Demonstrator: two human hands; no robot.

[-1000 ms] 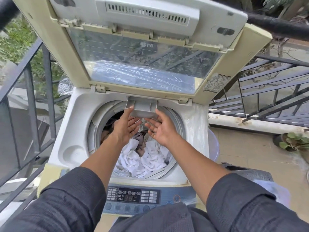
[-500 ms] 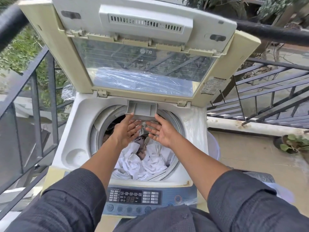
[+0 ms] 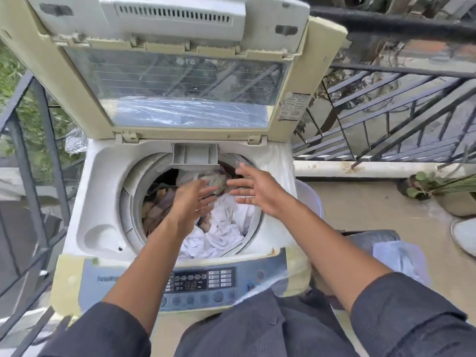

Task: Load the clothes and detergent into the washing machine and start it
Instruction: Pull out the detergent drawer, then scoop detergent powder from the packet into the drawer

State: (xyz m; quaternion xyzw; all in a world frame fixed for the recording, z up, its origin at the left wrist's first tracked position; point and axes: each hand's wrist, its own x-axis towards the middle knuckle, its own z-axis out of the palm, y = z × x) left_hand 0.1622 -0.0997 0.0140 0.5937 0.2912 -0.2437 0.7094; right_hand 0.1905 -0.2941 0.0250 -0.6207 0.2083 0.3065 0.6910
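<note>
Both hands hang over the mouth of the washing machine (image 3: 103,202), holding nothing. The left hand (image 3: 190,202) has its fingers straight and slightly apart, pointing toward the back right of the drum; whether its fingertips brush the laundry beneath cannot be told, as the picture is blurred there. The right hand (image 3: 253,189) is spread wide, palm turned toward the left one, fingers fanned and apart from the clothes. The two hands are near each other but not touching.

The clothes (image 3: 224,228) lie inside the drum: white cloth toward the front and right, brown and dark pieces on the left, a greyish bundle at the back between the hands. The detergent drawer (image 3: 195,154) juts out over the back rim of the drum, just beyond the fingertips. The lid (image 3: 180,81) stands raised behind it. The control panel (image 3: 201,280) runs along the front edge, its display lit, partly crossed by the left forearm. Dark railings (image 3: 386,112) flank the machine, and a potted plant (image 3: 422,186) sits on the floor to the right.
</note>
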